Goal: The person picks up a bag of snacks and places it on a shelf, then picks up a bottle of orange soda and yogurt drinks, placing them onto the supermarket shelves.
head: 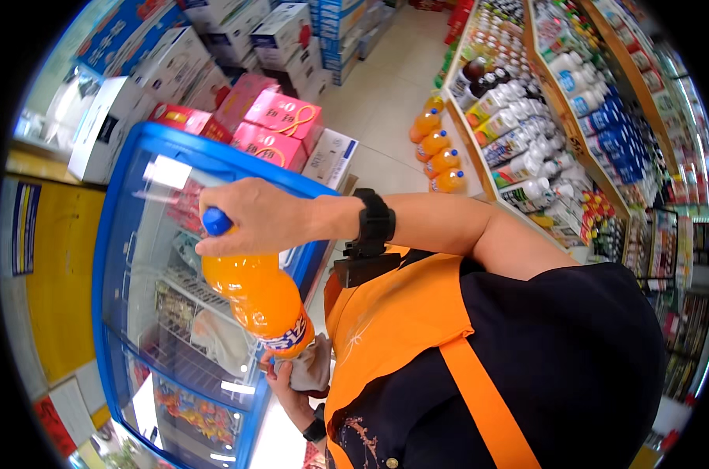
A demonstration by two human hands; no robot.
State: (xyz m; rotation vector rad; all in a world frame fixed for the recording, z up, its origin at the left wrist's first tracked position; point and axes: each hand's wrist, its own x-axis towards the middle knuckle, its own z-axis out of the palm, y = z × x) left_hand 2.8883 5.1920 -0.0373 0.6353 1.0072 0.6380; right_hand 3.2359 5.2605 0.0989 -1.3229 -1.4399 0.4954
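Observation:
A large plastic bottle of orange Fanta (260,287) with a blue cap is held tilted in front of my orange apron (401,311). My right hand (257,214) grips it around the neck, just beneath the cap. At the lower end, my left hand (283,380) holds a grey cloth (312,366) against the bottle's base. The cloth hides part of the base and some of my left fingers. A black strap with a dark device (369,267) is on my right wrist. My left wrist also wears a black band (315,425).
A blue-framed chest freezer (99,275) with a glass top stands beneath the bottle. Pink gift boxes (281,114) and white cartons (172,64) are stacked beyond it. Several orange drink bottles (445,158) line the base of a slanted shelf (524,129) of bottled goods.

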